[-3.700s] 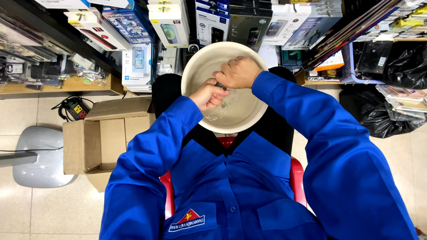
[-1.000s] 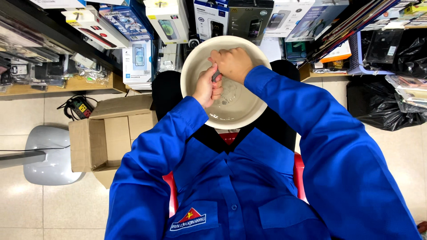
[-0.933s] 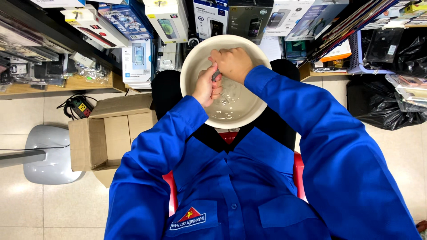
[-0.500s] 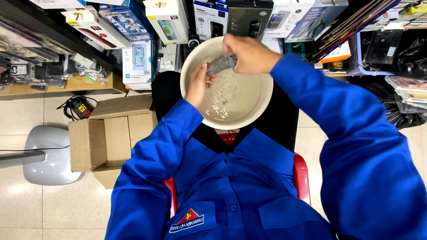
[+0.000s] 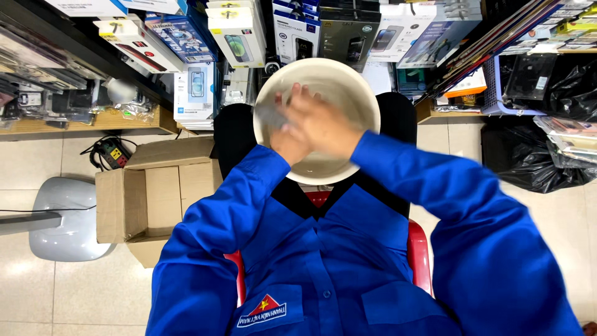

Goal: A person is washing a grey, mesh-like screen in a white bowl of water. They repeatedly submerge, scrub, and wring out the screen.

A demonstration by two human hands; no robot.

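Basin (image 5: 348,93), cream and round, sits on the lap, some water inside. Right hand (image 5: 320,121) has swung from the far rim down across the bowl, blurred, now overlapping left hand (image 5: 287,142); grip on the grey piece can't be told. Cardboard box (image 5: 149,193) beside.

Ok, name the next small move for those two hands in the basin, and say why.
Probably slow the right hand and bring it back down beside the left hand over the middle of the cream basin. The right hand is blurred by motion, crossing above the left and hiding whatever they work on; the basin sits on the lap, so a steady grip seems safer.
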